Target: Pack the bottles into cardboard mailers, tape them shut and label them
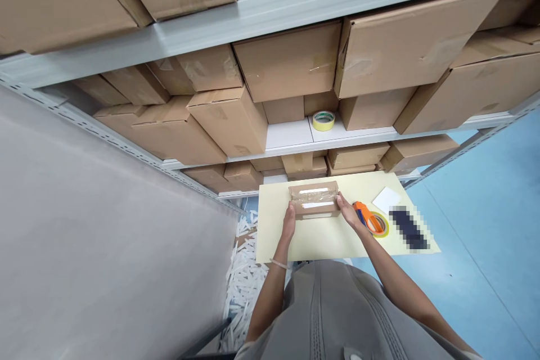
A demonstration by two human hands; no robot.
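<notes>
Where our taped box [314,201] is: near the far edge of the desk [274,239].
Left hand [288,222]: holding its left end.
Right hand [347,212]: holding its right end; we likely steady it so.
Orange dispenser [367,216]: beside that hand, probably for reach.

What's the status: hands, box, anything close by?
Left hand and right hand holding taped cardboard box by opposite ends. Box over pale yellow tabletop, resting or lifted unclear. Orange tape dispenser close by right hand, apart from box.

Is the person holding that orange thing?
No, the left hand and right hand hold the small cardboard box, while the orange tool lies on the pale yellow table.
</notes>
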